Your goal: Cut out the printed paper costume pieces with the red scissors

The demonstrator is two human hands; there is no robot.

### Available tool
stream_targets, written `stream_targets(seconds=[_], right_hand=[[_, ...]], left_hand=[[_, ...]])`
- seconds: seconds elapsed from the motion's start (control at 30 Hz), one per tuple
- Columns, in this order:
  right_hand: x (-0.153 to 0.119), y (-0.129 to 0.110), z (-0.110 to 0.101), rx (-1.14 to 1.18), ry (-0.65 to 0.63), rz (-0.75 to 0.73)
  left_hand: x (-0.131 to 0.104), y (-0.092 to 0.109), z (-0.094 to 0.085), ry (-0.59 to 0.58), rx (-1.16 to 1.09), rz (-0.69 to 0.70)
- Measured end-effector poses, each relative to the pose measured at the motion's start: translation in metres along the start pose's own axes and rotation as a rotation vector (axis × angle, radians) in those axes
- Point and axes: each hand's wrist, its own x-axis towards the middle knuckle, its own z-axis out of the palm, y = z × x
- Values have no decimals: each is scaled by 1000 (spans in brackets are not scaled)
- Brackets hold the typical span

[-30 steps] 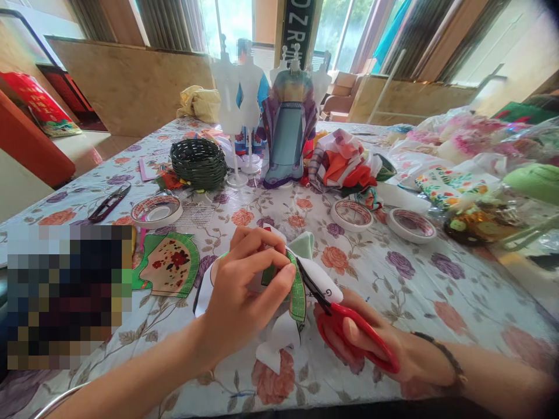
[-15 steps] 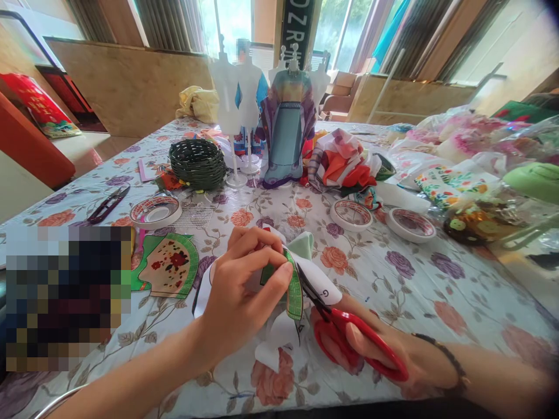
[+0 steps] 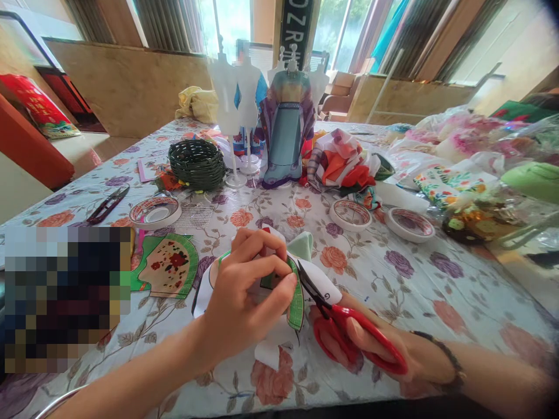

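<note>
My left hand (image 3: pixel 251 285) pinches a piece of printed fabric with a curved green edge (image 3: pixel 297 308), near the table's front. My right hand (image 3: pixel 353 343) has its fingers through the red handles of a pair of scissors (image 3: pixel 369 337). The dark blades are slightly apart and point up and left, their tips beside the green edge. White fabric (image 3: pixel 323 285) with a printed letter lies behind the blades, and a white scrap (image 3: pixel 267 352) lies below my left hand. Left of it, a cut piece (image 3: pixel 172 265) with red flowers and a green border lies flat.
A dark woven basket (image 3: pixel 197 163), white dress forms (image 3: pixel 227 93) and a dressed form (image 3: pixel 283 139) stand at the back. Tape rolls (image 3: pixel 351 214) and dark snips (image 3: pixel 109 203) lie on the flowered tablecloth. Plastic-wrapped items (image 3: pixel 467 139) are piled at right.
The green-edged strip has swung slightly right and down at my left fingertips. The scissor blades have opened a little and stand clear of the strip.
</note>
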Motion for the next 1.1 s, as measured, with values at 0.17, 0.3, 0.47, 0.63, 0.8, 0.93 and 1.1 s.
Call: stream_targets(seconds=[0.17, 0.3, 0.47, 0.63, 0.8, 0.93, 1.1], right_hand=[[2, -15, 4, -9, 24, 82], [1, -13, 2, -16, 12, 63], [1, -3, -1, -20, 4, 22], [1, 2, -3, -20, -8, 14], [0, 0, -3, -22, -10, 56], [2, -3, -1, -30, 21, 34], [2, -3, -3, -67, -23, 45]], left_hand=[[-2, -1, 0, -7, -20, -9], [-3, -2, -1, -8, -1, -7], [-2, -1, -2, -8, 9, -40], [0, -1, -2, -17, 16, -96], [-2, -3, -1, -22, -18, -76], [-3, -3, 0, -12, -11, -54], [-3, -3, 1, 4, -9, -50]])
